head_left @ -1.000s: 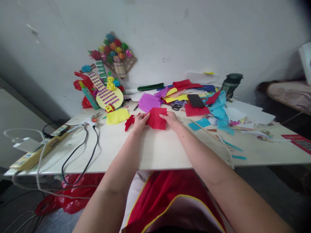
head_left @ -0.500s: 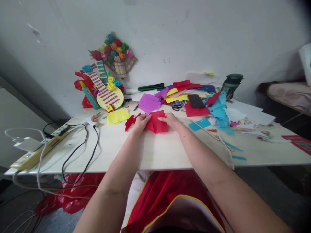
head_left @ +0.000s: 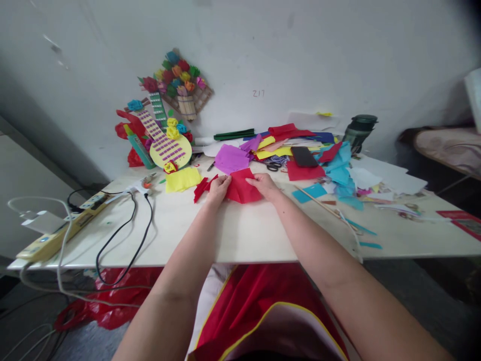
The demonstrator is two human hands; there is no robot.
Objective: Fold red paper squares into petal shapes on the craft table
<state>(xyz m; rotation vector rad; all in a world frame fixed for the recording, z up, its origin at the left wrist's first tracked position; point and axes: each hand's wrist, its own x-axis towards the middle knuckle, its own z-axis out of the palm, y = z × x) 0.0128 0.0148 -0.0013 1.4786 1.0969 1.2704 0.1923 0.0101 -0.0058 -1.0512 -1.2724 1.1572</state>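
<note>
Between my hands is a square of red crepe paper [head_left: 241, 189], creased and held just above the white table [head_left: 255, 235]. My left hand [head_left: 219, 189] pinches its left edge, thumb on top. At the right edge my right hand [head_left: 264, 185] grips it between thumb and fingers; the fingertips behind the paper are hidden. Folded red paper strips [head_left: 202, 188] lie just left of my left hand. Farther left is a yellow crepe paper piece [head_left: 183, 179]. Purple crepe paper [head_left: 231, 159] lies beyond my hands.
A guitar-shaped craft [head_left: 171, 150] and a glue bottle [head_left: 140, 148] lean at the back left. A power strip [head_left: 60, 233] with cables lies left. Scissors [head_left: 273, 166], a phone [head_left: 303, 157], blue paper [head_left: 308, 193] and a wooden stick [head_left: 319, 204] lie to the right, near a dark bottle [head_left: 358, 131].
Between my hands the red paper has shifted and tilted, its creases changing shape. Both hands keep hold of it in nearly the same place.
</note>
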